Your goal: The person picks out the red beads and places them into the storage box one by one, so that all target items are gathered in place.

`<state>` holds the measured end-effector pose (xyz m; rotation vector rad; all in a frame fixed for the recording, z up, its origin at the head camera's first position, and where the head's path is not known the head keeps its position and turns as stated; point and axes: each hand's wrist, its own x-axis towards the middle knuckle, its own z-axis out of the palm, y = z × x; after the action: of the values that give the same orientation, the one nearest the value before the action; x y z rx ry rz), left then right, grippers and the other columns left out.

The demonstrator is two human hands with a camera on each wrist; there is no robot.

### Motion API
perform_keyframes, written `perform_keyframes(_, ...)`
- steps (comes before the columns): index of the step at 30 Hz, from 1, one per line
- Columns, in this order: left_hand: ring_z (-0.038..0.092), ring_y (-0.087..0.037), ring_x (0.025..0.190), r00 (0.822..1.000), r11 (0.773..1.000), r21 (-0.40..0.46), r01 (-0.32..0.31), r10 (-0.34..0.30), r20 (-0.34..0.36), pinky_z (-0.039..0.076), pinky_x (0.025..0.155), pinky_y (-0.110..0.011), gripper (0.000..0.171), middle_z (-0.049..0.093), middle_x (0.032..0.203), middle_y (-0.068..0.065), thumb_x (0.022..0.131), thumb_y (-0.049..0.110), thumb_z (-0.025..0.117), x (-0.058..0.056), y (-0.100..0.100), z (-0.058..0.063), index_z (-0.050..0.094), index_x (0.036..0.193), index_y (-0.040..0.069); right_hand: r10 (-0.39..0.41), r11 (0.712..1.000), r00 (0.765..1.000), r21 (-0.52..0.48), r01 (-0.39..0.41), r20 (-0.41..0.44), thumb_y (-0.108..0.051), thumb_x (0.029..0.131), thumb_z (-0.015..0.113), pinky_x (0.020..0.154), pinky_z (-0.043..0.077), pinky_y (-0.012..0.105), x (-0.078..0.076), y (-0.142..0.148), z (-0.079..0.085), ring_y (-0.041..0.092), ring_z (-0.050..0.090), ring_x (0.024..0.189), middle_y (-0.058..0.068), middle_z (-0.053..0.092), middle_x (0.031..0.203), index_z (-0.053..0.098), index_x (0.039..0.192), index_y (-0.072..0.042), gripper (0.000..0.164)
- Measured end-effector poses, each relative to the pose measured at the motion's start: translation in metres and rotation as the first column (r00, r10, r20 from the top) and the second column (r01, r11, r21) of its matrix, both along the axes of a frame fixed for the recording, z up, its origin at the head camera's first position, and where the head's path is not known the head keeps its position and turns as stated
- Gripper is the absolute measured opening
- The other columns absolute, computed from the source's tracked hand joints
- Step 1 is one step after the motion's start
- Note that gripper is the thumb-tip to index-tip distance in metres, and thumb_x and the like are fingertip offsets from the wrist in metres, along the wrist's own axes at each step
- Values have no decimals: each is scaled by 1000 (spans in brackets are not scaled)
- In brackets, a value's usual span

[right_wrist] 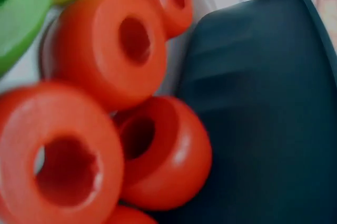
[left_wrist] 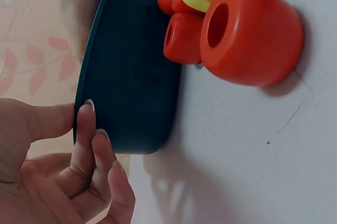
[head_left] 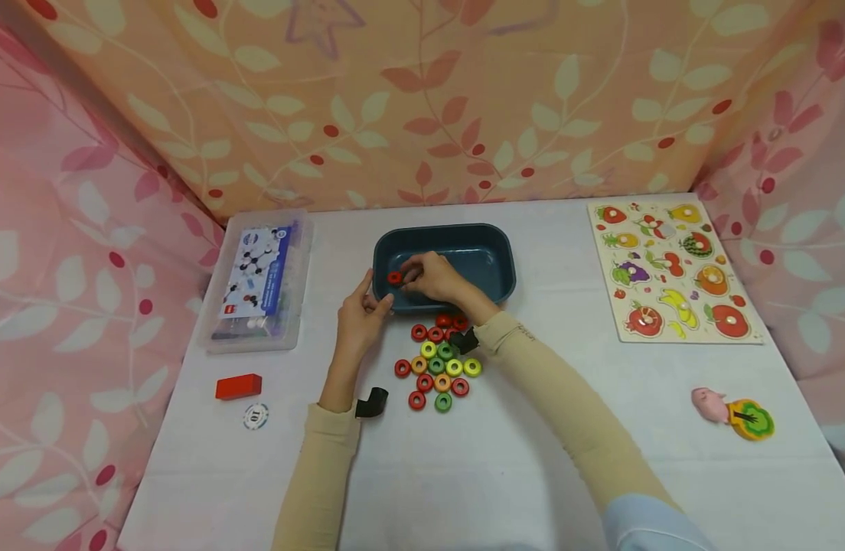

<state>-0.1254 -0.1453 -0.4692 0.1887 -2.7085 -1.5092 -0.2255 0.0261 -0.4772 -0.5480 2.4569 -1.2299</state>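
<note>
My left hand (head_left: 359, 317) pinches the near left corner of a dark teal plastic tray (left_wrist: 131, 66), thumb on one side of the rim and fingers on the outer wall. My right hand (head_left: 432, 277) reaches inside the tray, its curled fingertips at the right edge of a red ring bead (head_left: 394, 278), pinching it near the left wall. The right wrist view does not show the right hand itself. Just in front of the tray lies a group of ring beads: red ones (right_wrist: 158, 153), yellow ones (head_left: 454, 368), green ones (head_left: 436, 365) and orange ones (head_left: 442, 383).
A clear plastic case (head_left: 257, 279) with a printed card stands at the left. In front of it lie a red block (head_left: 239, 386) and a round chip (head_left: 256, 416). At the right are a fruit puzzle board (head_left: 673, 272), a pink pig figure (head_left: 709, 404) and a tree piece (head_left: 752, 419).
</note>
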Motion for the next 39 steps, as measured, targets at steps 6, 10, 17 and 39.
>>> perform_keyframes(6,46,-13,57,1000,1000,9,-1,1,-5,37,60,-30,65,71,78,-17,97,23,68,0,0,0,40,154,9,25,997,1000,-72,-24,14,-11,88,77,80,55,33,3,4,5,21,71,95,11,74,109,68,125,-3,38)
perform_keyframes(10,46,-14,58,1000,1000,16,-10,10,-1,37,61,-31,64,70,78,-16,97,23,68,1,1,-1,40,154,9,51,996,998,-76,-55,-47,-14,89,76,77,53,31,11,17,15,18,68,87,9,74,105,68,123,-3,36)
perform_keyframes(17,49,-14,61,999,999,27,-29,29,14,39,65,-31,65,69,78,-13,97,23,67,3,2,-2,39,154,11,132,989,986,-51,-138,-98,-22,90,76,64,46,29,40,44,42,16,57,66,2,64,76,71,116,-5,31)
perform_keyframes(39,53,-17,65,999,998,51,-40,39,20,40,67,-31,64,66,79,-13,98,23,66,2,3,-5,38,155,16,158,987,986,-11,-159,-57,-12,84,81,56,41,23,99,108,-13,11,52,60,-3,57,68,73,119,-14,35)
